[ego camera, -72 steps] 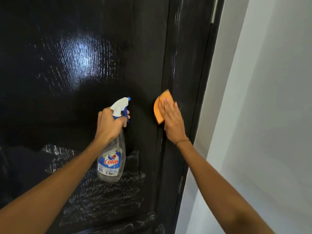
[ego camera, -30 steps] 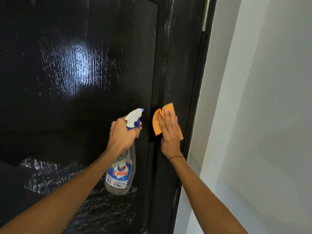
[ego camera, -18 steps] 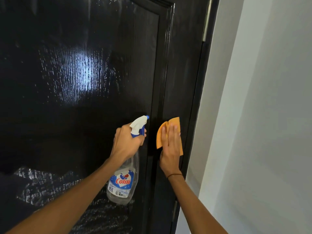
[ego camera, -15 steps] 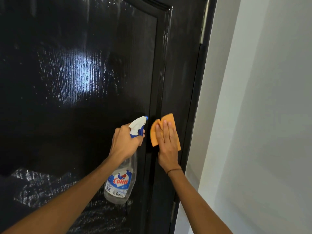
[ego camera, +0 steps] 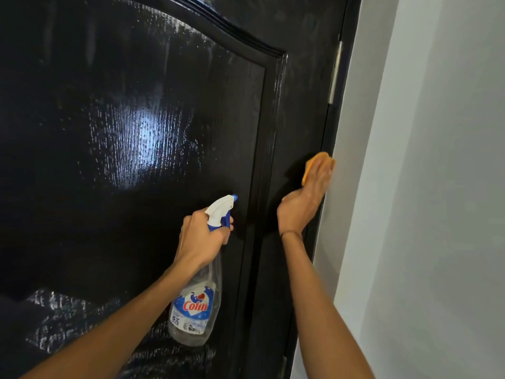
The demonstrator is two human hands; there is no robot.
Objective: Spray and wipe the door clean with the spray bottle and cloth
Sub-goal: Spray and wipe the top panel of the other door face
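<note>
The door (ego camera: 131, 165) is glossy black with a raised arched panel, and a bright patch of light reflects off its grained face left of centre, with pale streaks and speckles showing across the upper panel and near the bottom left. The left hand (ego camera: 200, 236) is curled round the neck of the spray bottle (ego camera: 195, 305), a finger at the blue trigger, so this grip is closed on the bottle; the white and blue nozzle points toward the door's panel moulding, and the clear body (labelled "Colin" in red on a blue and white label) hangs below the hand, tilted slightly and held just in front of the door. The right hand (ego camera: 303, 203) reaches higher, to the door's right stile, with its fingers laid fairly flat over the orange cloth (ego camera: 310, 166), pressing it against the door close to the hinge edge; the fingers are blurred, so their exact lie is hard to read. A thin dark band circles the right wrist. A metal hinge (ego camera: 334, 75) sits on the door's edge above the cloth, and a pale grey wall (ego camera: 437, 187) fills the right side.
</note>
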